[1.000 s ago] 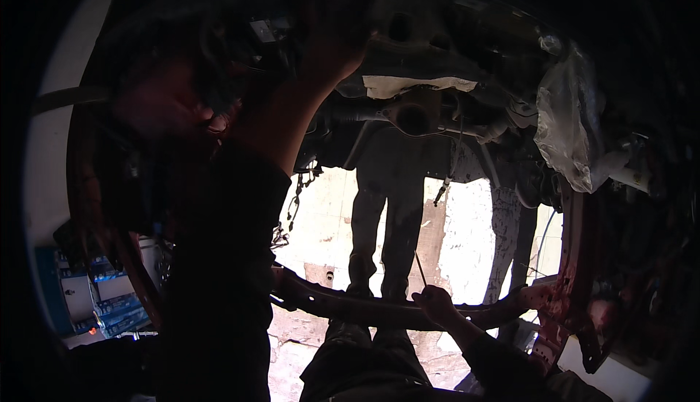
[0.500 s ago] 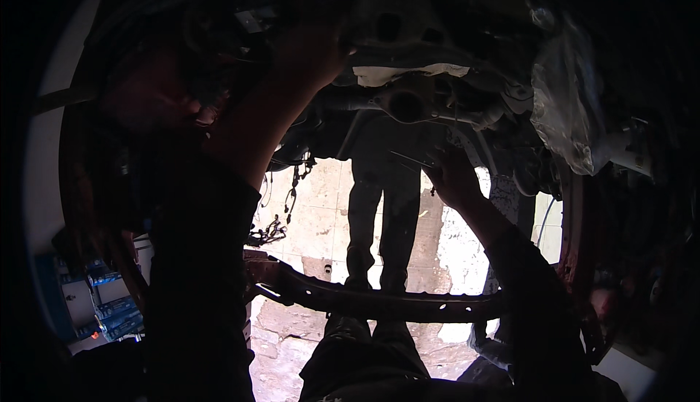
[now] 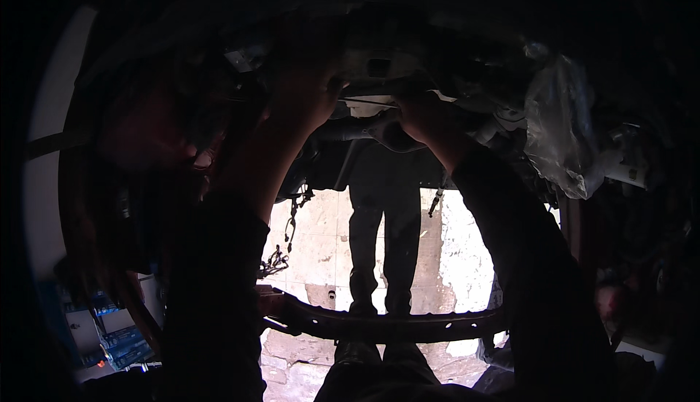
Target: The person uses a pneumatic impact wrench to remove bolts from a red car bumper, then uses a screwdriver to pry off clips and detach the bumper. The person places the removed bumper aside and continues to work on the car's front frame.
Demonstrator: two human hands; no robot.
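My right hand [image 3: 425,119] is closed around a thin metal rod [image 3: 370,102]. The rod points left towards my other hand; its kind is too dark to make out. My left hand [image 3: 312,101] reaches up into deep shadow at the far side, against dark vehicle parts. Its fingers are hidden, so what they touch cannot be seen. Between and below the hands runs a dark round-ended metal part [image 3: 390,132]. A pale piece [image 3: 362,109] shows just behind the rod.
A dark metal crossbar [image 3: 386,325] spans the near side, above my legs. Clear plastic sheeting [image 3: 560,128] hangs at right. Dark wiring [image 3: 292,219] dangles at left over the sunlit floor [image 3: 310,256]. Blue boxes [image 3: 124,343] stand at lower left.
My right hand has moved up and left with the thin rod, bringing it close to my left hand. The view has shifted slightly; my left hand stays in about the same place.
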